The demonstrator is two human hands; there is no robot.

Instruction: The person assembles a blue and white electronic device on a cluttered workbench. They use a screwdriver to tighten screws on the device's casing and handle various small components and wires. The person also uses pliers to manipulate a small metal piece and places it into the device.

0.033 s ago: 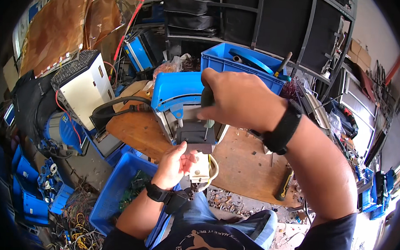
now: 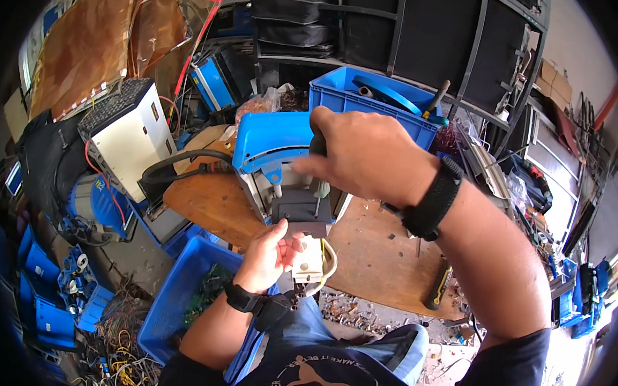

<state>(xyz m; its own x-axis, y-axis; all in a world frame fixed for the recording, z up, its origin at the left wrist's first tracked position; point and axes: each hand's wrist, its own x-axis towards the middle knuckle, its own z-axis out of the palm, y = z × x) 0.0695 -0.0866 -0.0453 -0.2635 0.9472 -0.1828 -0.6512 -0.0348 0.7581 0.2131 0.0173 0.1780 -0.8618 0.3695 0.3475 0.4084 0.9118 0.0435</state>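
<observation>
My right hand (image 2: 367, 150) is closed around the dark upper handle of a screwdriver (image 2: 322, 189). The tool points down, and its thin shaft meets a dark grey plate on the blue and grey machine (image 2: 274, 132). Below it, my left hand (image 2: 265, 256) is palm up, thumb raised and fingers loosely curled apart. Its fingertips are beside a small cream box (image 2: 310, 260) with a pale looped cable, and I see nothing gripped in them. Whether the fingers touch the box is hard to make out.
The machine stands on a wooden bench (image 2: 375, 266) with a black-and-yellow tool (image 2: 439, 287) at its right. Behind is a blue crate (image 2: 396, 121); near left, a blue bin (image 2: 159, 318) holds green boards. A thick black cable (image 2: 167, 168) runs left; scrap litters the floor.
My right hand's lower finger has shifted slightly left and up at the screwdriver handle. The left hand and the machine stay in place.
</observation>
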